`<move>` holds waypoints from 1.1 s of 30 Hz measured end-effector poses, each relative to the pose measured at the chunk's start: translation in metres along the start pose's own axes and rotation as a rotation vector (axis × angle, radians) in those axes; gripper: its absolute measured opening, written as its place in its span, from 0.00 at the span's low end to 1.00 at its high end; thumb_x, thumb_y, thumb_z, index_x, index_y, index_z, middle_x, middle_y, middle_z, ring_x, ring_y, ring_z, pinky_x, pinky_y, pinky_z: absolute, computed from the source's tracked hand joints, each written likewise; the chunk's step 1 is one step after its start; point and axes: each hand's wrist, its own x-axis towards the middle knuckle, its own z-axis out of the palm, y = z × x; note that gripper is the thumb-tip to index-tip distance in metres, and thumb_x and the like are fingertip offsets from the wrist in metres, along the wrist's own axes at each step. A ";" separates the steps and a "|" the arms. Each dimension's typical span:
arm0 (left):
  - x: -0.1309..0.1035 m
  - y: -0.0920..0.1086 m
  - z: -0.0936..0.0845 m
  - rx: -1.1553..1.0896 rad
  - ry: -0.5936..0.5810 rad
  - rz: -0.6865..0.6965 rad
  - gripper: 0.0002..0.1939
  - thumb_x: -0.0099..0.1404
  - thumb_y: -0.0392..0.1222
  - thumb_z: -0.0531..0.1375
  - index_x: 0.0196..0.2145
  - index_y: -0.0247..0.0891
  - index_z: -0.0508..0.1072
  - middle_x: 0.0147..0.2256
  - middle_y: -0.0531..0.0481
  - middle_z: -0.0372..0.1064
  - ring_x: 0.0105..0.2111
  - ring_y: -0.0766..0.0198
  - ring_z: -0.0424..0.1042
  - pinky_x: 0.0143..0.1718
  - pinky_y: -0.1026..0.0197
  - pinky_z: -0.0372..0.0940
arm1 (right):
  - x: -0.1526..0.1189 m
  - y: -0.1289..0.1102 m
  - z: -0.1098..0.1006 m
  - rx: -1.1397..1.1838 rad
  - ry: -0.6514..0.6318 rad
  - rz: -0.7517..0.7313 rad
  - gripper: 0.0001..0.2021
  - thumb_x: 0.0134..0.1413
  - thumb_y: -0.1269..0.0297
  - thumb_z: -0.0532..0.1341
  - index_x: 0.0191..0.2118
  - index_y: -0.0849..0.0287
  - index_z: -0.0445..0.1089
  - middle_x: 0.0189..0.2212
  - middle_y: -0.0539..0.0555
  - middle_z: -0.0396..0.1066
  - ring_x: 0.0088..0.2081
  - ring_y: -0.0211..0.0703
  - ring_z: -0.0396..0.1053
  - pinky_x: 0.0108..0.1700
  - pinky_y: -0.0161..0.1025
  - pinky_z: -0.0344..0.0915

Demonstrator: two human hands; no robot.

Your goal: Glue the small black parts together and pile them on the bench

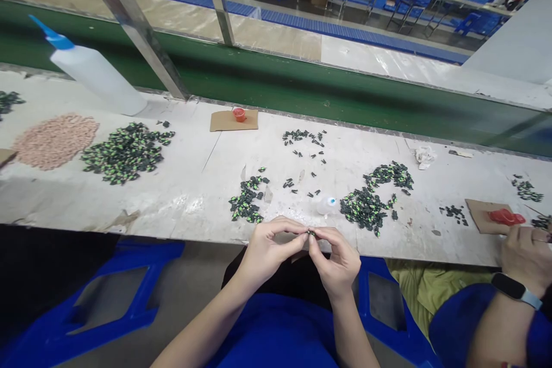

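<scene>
My left hand [273,247] and my right hand [336,259] meet at the table's front edge, pinching one small black and green piece [311,232] between their fingertips. Just beyond them a small white bottle with a blue tip [326,205] lies on the table. A pile of black and green pieces [246,200] is left of the bottle, and a larger pile [366,207] is to its right. Farther back, small dark parts [297,135] are scattered.
A large white bottle [101,77] leans at the left, behind pink parts [58,141] and a black and green heap [125,154]. Cardboard [222,121] holds a red cup [238,114]. At the right, a co-worker's hand [526,259] is beside red material [505,217].
</scene>
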 end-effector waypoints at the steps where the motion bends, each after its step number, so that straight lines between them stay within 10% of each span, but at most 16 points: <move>1: -0.001 0.000 0.000 0.006 -0.001 0.006 0.02 0.53 0.36 0.66 0.27 0.38 0.81 0.30 0.46 0.79 0.32 0.60 0.78 0.36 0.62 0.72 | 0.000 0.000 -0.001 0.009 -0.012 0.024 0.11 0.50 0.78 0.63 0.38 0.56 0.74 0.30 0.53 0.77 0.31 0.42 0.75 0.32 0.40 0.75; 20: -0.003 -0.012 0.010 0.259 -0.043 0.181 0.08 0.63 0.39 0.61 0.39 0.40 0.78 0.35 0.47 0.78 0.37 0.59 0.76 0.40 0.59 0.71 | -0.002 0.017 -0.017 -0.021 -0.069 0.132 0.06 0.51 0.74 0.63 0.35 0.57 0.74 0.26 0.52 0.73 0.29 0.41 0.71 0.30 0.38 0.70; 27: 0.037 -0.026 -0.036 0.793 0.128 0.262 0.11 0.66 0.40 0.55 0.41 0.39 0.77 0.40 0.43 0.76 0.42 0.50 0.70 0.44 0.47 0.66 | 0.015 0.047 -0.054 -0.410 0.427 0.196 0.08 0.53 0.63 0.64 0.38 0.61 0.73 0.36 0.58 0.72 0.37 0.47 0.71 0.40 0.47 0.70; 33: 0.075 -0.033 -0.062 1.137 0.172 0.318 0.14 0.63 0.30 0.53 0.39 0.40 0.76 0.43 0.39 0.74 0.45 0.45 0.64 0.42 0.45 0.62 | 0.018 0.052 -0.040 -0.682 0.087 0.103 0.26 0.48 0.48 0.66 0.49 0.58 0.69 0.49 0.64 0.66 0.56 0.62 0.56 0.55 0.64 0.58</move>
